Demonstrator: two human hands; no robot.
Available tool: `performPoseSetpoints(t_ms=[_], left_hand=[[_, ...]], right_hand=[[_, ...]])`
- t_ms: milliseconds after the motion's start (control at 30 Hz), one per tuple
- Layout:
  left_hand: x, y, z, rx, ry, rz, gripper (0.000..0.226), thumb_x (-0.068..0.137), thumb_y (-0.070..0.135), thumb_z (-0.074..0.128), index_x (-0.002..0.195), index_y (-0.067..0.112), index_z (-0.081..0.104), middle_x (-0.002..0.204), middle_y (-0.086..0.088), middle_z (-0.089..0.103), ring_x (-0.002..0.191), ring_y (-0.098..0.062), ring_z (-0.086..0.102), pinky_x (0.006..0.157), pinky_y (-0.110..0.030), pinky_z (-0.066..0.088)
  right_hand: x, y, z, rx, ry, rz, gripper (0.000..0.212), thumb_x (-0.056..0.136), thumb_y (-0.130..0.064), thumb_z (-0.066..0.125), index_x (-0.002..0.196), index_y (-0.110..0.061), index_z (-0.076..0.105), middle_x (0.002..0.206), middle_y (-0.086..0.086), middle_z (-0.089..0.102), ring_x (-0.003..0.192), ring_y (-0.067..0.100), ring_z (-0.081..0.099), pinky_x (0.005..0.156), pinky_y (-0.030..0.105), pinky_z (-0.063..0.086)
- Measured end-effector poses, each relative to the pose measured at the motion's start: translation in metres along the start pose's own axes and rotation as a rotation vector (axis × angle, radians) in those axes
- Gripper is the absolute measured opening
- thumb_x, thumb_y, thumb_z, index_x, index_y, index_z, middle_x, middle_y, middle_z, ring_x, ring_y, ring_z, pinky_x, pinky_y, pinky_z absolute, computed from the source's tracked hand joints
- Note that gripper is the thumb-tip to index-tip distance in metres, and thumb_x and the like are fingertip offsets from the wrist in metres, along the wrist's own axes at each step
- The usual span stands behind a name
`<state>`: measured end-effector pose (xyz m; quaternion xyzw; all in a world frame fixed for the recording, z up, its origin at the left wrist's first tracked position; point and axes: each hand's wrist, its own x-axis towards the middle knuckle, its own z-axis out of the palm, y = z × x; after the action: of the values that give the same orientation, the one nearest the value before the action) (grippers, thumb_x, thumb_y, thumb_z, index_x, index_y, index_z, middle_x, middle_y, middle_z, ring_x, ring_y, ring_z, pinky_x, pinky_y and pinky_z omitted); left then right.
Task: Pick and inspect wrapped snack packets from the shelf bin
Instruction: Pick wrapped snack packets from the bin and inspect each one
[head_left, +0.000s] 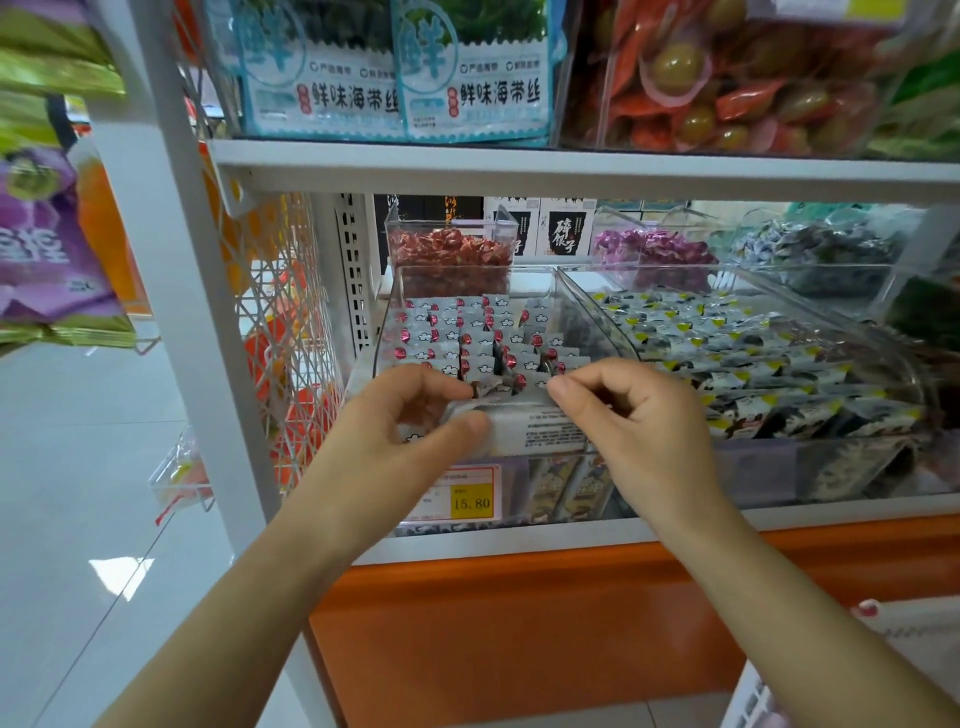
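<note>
Left hand (410, 410) and right hand (628, 415) are curled on opp. ends of a silver-white snack packet (524, 428), pinched betw. thumbs and fingers, held at the front edge of the clear shelf bin (395, 291), where similar packets are stacked. A yellow price tag (470, 501) is displayed below.

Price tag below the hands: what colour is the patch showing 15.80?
Yellow, on the price tag, seen in the head view.
</note>
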<state>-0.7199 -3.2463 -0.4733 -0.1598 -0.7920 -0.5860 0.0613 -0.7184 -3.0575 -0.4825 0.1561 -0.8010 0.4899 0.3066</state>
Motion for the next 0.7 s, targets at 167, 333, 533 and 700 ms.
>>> performPoseSetpoints(t_ms=[167, 333, 533, 700], left_hand=[[0.0021, 0.0001, -0.0042, -0.042, -0.015, -0.035, 0.008, 0.077, 0.022, 0.069, 0.079, 0.016, 0.065, 0.076, -0.001, 0.067, 0.072, -0.011, 0.064, 0.064, -0.021, 0.052], [0.0048, -0.0001, -0.0060, -0.018, 0.032, -0.032, 0.016, 0.081, 0.023, 0.064, 0.069, 0.014, 0.066, 0.069, 0.000, 0.069, 0.065, -0.011, 0.066, 0.058, -0.018, 0.054], [0.0038, -0.0004, -0.0051, 0.091, 0.113, 0.041, 0.021, 0.085, 0.029, 0.058, 0.070, 0.018, 0.067, 0.069, 0.004, 0.069, 0.064, -0.008, 0.064, 0.055, -0.021, 0.054], [0.0012, -0.0016, 0.0023, 0.097, 0.101, 0.097, 0.020, 0.088, 0.035, 0.052, 0.094, 0.026, 0.069, 0.083, 0.002, 0.070, 0.073, -0.007, 0.064, 0.067, -0.025, 0.054]], right_hand=[[-0.0002, -0.0015, 0.0009, 0.000, -0.033, -0.009, 0.011, 0.086, -0.018, 0.064, 0.076, -0.023, 0.068, 0.071, -0.010, 0.066, 0.068, 0.003, 0.061, 0.060, 0.010, 0.044], [0.0001, -0.0020, 0.0014, -0.001, -0.068, -0.031, 0.010, 0.085, -0.018, 0.065, 0.077, -0.020, 0.069, 0.071, -0.010, 0.067, 0.067, 0.002, 0.061, 0.058, 0.009, 0.043], [0.0015, -0.0006, -0.0031, 0.084, -0.154, 0.068, 0.012, 0.083, -0.019, 0.067, 0.084, -0.031, 0.070, 0.081, -0.018, 0.071, 0.078, -0.004, 0.065, 0.067, 0.009, 0.048], [0.0020, 0.0045, -0.0006, 0.054, -0.002, 0.106, 0.023, 0.089, -0.017, 0.061, 0.070, -0.008, 0.069, 0.058, 0.000, 0.065, 0.053, 0.004, 0.062, 0.050, 0.020, 0.051]])
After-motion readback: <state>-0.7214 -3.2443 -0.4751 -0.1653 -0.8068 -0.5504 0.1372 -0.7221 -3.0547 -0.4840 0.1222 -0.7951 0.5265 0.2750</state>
